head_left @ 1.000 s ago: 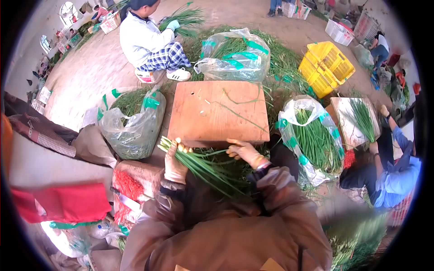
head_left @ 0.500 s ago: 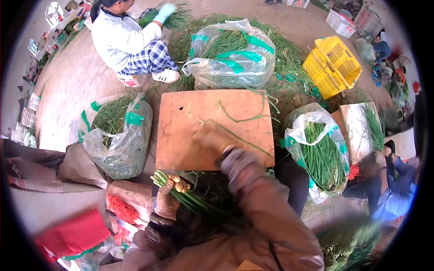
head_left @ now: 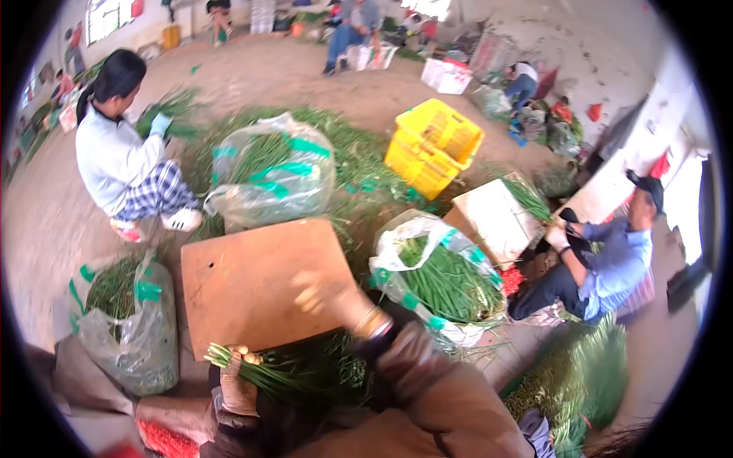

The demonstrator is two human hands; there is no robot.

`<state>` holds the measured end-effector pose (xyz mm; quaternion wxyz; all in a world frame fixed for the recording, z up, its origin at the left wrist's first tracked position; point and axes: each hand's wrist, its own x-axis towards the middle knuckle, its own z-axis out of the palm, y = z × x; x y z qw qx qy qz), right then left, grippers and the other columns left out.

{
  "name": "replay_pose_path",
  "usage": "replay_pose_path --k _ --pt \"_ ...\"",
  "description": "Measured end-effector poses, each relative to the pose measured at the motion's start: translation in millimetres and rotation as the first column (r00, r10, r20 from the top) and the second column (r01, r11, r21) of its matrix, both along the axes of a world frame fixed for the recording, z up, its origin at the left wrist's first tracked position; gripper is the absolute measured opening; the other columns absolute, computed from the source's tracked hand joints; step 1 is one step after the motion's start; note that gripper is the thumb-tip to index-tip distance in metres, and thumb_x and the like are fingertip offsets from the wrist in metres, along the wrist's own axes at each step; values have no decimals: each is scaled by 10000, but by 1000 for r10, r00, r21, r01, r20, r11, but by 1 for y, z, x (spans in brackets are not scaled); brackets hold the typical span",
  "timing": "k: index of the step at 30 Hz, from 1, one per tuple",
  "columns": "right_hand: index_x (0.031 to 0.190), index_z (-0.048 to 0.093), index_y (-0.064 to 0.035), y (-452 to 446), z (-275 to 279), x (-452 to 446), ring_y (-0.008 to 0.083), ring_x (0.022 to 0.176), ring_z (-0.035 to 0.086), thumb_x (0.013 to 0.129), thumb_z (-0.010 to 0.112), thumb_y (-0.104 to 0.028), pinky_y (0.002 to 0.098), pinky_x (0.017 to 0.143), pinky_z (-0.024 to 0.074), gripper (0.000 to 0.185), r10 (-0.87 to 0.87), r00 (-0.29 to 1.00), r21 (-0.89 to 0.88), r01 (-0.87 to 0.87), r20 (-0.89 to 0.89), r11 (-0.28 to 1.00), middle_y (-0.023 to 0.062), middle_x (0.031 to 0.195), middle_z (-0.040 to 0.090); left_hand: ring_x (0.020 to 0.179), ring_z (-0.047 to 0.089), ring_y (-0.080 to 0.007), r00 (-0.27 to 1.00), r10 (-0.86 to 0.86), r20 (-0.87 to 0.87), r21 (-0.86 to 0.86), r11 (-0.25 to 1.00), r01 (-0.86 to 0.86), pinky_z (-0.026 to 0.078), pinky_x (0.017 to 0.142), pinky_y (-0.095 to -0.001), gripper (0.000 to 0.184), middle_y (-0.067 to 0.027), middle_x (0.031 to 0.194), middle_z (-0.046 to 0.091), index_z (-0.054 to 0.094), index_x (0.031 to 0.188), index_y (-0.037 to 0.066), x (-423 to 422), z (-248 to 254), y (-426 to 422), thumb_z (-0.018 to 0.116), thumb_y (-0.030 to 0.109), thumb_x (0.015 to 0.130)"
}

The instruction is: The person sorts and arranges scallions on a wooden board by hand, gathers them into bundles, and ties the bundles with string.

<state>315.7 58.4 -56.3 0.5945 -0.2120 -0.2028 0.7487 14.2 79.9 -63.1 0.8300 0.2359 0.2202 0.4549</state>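
My left hand is wrapped round a bunch of chives, pale cut ends pointing left and green leaves trailing right over my lap. The bunch lies just in front of the near edge of a wooden board. Above the board's right part, my right hand is slightly blurred, its fingers apart and nothing visible in them. Both hands seem to wear tan gloves. Loose dark green leaves hang below the board's near edge.
Plastic bags of greens stand at left, behind the board and at right. A yellow crate is farther back. One person sits back left, another at right beside a pale board.
My view has turned right and up, bringing the person at right into fuller view. Loose stalks on the board no longer show there. My right hand's fingers have spread; my left keeps the bunch.
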Motion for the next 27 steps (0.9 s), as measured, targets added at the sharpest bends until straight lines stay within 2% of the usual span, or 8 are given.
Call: replay_pose_path --k 1,2,4,16,18,20,21,27 --pt "1334 472 -65 -15 8 -55 169 892 559 965 535 -186 281 757 462 394 -54 951 -75 81 305 994 95 1041 588 802 564 -163 999 -31 -18 28 999 32 477 784 -346 144 -37 895 597 549 1029 87 1 -2 -3 612 179 937" --pt "1475 309 -74 -32 16 -97 224 1031 587 960 568 -251 325 895 469 603 -407 372 433 13 834 901 116 1164 602 802 564 -163 999 -41 -8 44 998 42 477 784 -346 144 -37 895 597 549 1029 87 6 -2 -7 612 179 937" --pt "1520 162 -60 -52 26 -156 358 1222 494 890 642 -375 384 1048 381 852 -514 65 518 -108 856 849 224 1361 462 816 564 -155 998 55 27 75 996 -57 480 785 -318 179 -28 908 594 558 1009 82 6 -3 -16 629 226 931" --pt "1434 363 -136 -83 32 -192 406 775 650 812 659 -338 468 679 535 718 -270 -327 184 -271 905 945 203 991 657 1060 593 -250 893 -56 446 50 998 38 456 961 -390 479 -152 1158 626 567 1207 -45 -38 -30 -26 472 374 995" --pt "1256 563 -106 -92 29 -182 384 852 653 790 702 -342 431 729 534 541 -298 -241 233 -265 924 936 181 1028 662 1035 571 -263 936 302 179 -98 952 -289 434 962 -389 328 -161 1085 630 571 828 71 -57 18 -35 497 346 990" --pt "1207 632 -97 -95 33 -165 284 811 659 820 687 -220 363 757 527 410 22 -114 -39 -149 993 988 118 1048 685 1041 587 -272 906 407 119 39 909 -414 436 955 -409 304 -159 1083 638 590 885 71 -106 17 -26 485 335 995" --pt "1179 659 -71 -99 25 -153 159 717 633 854 623 -74 288 679 515 326 202 442 -204 -42 874 978 52 1022 691 1144 538 -233 879 477 -7 177 865 -469 433 970 -400 324 -149 1130 621 618 1019 54 -141 13 -31 502 355 980" --pt "1277 551 -10 -102 -15 -96 79 573 478 892 563 -115 219 560 418 400 -1 816 -303 215 578 928 -18 696 505 683 598 -91 332 702 -630 351 639 -685 493 653 -229 273 -41 859 696 654 1004 21 -370 -68 -74 575 277 949"
